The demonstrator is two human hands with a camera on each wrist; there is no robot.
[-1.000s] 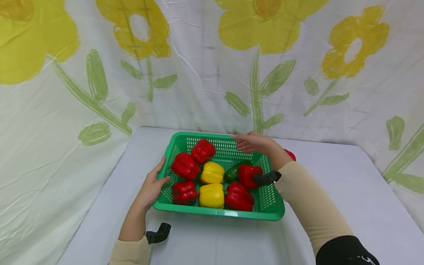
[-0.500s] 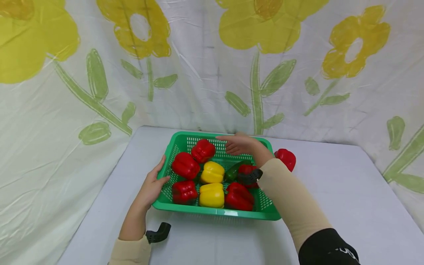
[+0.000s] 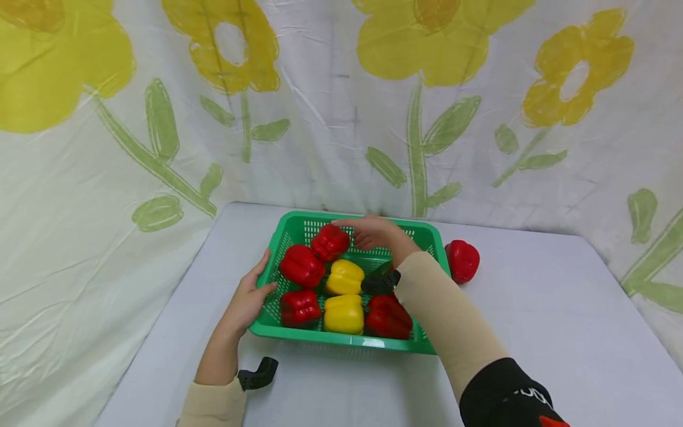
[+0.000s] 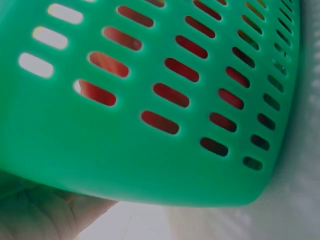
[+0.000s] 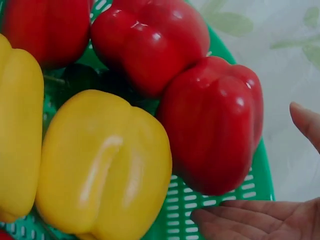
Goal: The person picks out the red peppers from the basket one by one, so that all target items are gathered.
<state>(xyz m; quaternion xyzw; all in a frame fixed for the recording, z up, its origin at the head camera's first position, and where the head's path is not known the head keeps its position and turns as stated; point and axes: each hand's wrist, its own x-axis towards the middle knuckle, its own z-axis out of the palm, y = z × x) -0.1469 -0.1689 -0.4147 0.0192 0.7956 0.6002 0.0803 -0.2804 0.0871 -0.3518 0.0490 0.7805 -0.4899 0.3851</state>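
Note:
My left hand (image 3: pixel 248 301) grips the left rim of a green perforated basket (image 3: pixel 341 340), thumb inside the rim. In the left wrist view the basket wall fills most of the picture, with part of the hand below it. My right hand (image 3: pixel 373 233) reaches over the basket's far side, right beside a red bell pepper (image 3: pixel 329 242). In the right wrist view its fingers are straight and spread apart from the thumb, near a red bell pepper (image 5: pixel 215 125); contact is unclear. Also in the basket lie two yellow bell peppers (image 3: pixel 344 314), several red ones and a dark green vegetable (image 5: pixel 80 79), partly hidden.
One red bell pepper (image 3: pixel 463 261) lies on the white table (image 3: pixel 533 308), just right of the basket. A white cloth (image 3: pixel 320 148) painted with yellow flowers hangs behind the table. Black wrist cameras (image 3: pixel 258 373) stick out from both sleeves.
My right hand has moved left across the basket to the far red bell pepper, uncovering the one on the table. The left hand has kept its hold on the rim.

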